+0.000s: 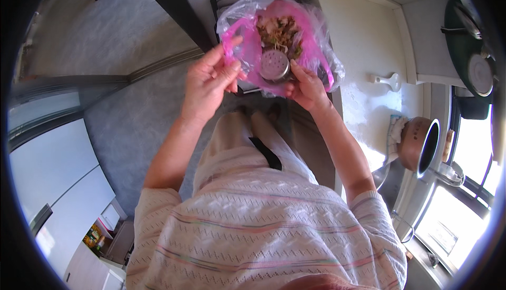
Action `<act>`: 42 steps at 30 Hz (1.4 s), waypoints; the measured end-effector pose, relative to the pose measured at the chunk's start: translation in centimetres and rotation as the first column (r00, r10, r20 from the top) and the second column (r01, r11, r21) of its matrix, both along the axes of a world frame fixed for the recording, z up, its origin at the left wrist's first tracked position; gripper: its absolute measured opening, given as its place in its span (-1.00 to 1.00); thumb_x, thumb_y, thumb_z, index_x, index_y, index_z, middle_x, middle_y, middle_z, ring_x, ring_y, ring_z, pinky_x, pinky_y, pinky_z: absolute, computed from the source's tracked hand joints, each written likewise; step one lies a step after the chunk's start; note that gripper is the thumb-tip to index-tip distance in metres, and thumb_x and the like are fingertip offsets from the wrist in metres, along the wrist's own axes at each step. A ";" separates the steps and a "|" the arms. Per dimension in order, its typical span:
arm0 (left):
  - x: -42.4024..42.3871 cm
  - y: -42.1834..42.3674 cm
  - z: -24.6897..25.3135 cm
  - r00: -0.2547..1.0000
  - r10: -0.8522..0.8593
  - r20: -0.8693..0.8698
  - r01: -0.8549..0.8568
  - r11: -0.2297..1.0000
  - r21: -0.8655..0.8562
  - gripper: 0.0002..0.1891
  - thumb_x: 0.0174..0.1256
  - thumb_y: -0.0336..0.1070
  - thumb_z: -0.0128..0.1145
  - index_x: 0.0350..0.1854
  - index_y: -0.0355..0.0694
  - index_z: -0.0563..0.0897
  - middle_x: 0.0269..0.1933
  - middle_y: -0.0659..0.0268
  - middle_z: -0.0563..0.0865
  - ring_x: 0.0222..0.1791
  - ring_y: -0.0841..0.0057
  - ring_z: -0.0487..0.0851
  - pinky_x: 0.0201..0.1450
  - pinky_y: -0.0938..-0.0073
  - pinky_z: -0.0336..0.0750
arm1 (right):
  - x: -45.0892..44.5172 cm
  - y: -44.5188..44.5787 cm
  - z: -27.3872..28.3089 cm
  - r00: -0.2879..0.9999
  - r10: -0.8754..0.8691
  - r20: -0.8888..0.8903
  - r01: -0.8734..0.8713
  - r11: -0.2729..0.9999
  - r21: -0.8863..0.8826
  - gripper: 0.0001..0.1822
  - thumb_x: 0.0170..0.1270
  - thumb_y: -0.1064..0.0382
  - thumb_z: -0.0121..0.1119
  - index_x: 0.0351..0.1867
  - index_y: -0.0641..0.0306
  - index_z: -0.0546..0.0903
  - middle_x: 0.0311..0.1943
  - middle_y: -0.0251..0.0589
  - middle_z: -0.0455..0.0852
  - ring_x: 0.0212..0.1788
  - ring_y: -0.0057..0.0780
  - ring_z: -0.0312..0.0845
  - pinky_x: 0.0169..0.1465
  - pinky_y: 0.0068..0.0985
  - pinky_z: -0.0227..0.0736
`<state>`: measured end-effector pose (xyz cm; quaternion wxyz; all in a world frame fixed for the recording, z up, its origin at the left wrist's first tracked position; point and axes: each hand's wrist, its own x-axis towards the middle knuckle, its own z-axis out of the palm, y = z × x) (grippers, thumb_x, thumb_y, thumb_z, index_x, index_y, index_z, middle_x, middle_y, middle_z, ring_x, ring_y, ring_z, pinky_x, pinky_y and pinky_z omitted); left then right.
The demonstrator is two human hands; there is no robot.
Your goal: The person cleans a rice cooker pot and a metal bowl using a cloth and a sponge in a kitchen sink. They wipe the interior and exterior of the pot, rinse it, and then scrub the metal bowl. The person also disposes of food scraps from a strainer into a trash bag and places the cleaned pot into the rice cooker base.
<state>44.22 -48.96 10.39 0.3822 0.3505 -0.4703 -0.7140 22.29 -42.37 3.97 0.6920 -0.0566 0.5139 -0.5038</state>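
My right hand [306, 84] grips a round perforated metal strainer [274, 64] by its rim, thumb on the near edge. The strainer is tilted, its holed face towards me, over a pink plastic bag [312, 41]. Wet-looking food scraps [278, 31] lie in the bag, just beyond the strainer. On the other side, my left hand [213, 76] is at the bag's edge, with a pink strip across its index finger and the thumb apart from it. A clear plastic liner [253, 3] surrounds the pink bag, on what looks like a dark-framed bin, mostly hidden.
To the right runs a pale countertop [355, 33] carrying a white spoon rest or scoop [389, 81]. Farther along stand a brown pot [413, 145], a folded cloth [395, 130] and a sink [389, 183]. A dark door frame [185, 17] rises at left; a white refrigerator [59, 187] stands lower left.
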 end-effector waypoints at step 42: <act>0.0 -0.8 0.0 0.989 -0.110 0.095 0.115 0.992 -0.052 -0.71 0.25 -0.44 0.09 0.04 -0.26 0.55 -0.44 0.43 0.60 -0.53 0.79 0.47 -0.50 0.78 0.37 | -1.2 1.3 8.7 0.907 0.022 -0.421 -0.199 0.902 -0.382 -0.75 0.28 0.13 0.10 -0.36 0.31 0.57 -0.55 -0.30 0.57 -0.61 -0.57 0.47 -0.52 -0.63 0.37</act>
